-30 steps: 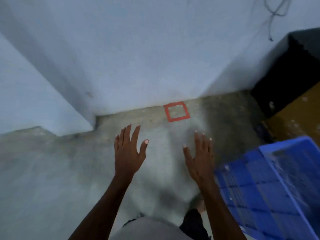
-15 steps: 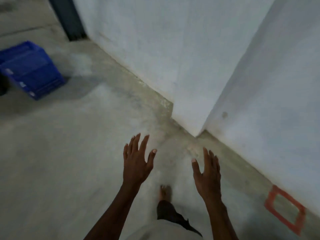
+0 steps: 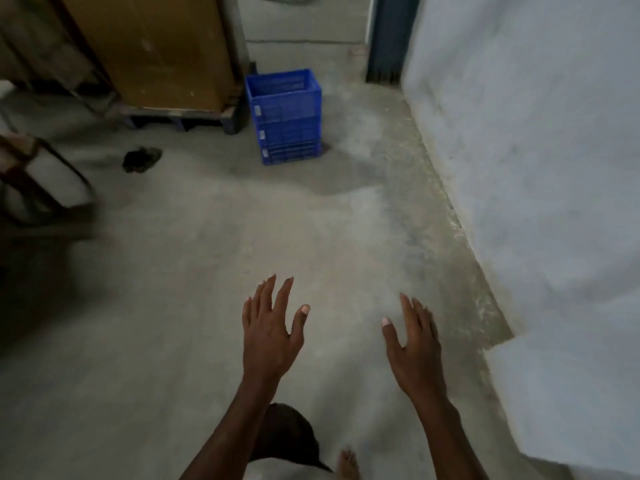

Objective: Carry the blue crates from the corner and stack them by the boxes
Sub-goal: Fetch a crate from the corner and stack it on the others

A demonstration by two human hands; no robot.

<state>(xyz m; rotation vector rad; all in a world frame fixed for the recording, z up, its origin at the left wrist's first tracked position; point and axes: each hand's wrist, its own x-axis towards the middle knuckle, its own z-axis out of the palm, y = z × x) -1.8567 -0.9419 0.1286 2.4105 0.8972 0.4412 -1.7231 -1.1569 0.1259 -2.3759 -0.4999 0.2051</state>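
Over bare floor (image 3: 173, 306): left hand (image 3: 268, 336), right hand (image 3: 414, 351) outstretched, fingers straight, empty; blue crates (image 3: 285, 116) seemingly stacked ahead.

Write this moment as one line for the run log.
left hand: open, empty | right hand: open, empty | blue crates: stacked on floor beside big box, ahead, untouched

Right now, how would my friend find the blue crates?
Look at the tall brown box on the left, far across the grey floor. Beside its right corner stands the stack of blue crates, the only bright blue thing there.
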